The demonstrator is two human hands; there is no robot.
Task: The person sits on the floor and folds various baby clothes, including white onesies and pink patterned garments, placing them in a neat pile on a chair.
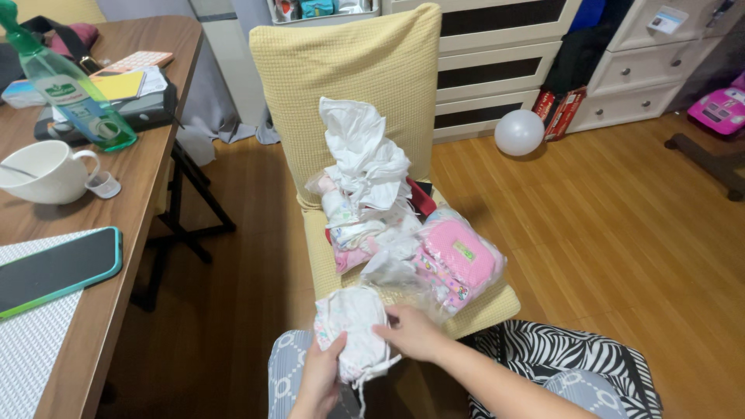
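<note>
Both my hands hold a small bundle of white cloth with a faint print, just above my lap. My left hand grips its lower left side from below. My right hand presses on its right side with the fingers curled over the fabric. Right behind it, a yellow-covered chair carries a pile of white and pink baby clothes and a clear plastic bag with pink garments.
A wooden table stands at the left with a phone, a white cup, a green spray bottle and papers. White drawers, a white balloon and a pink toy car sit behind on the wooden floor.
</note>
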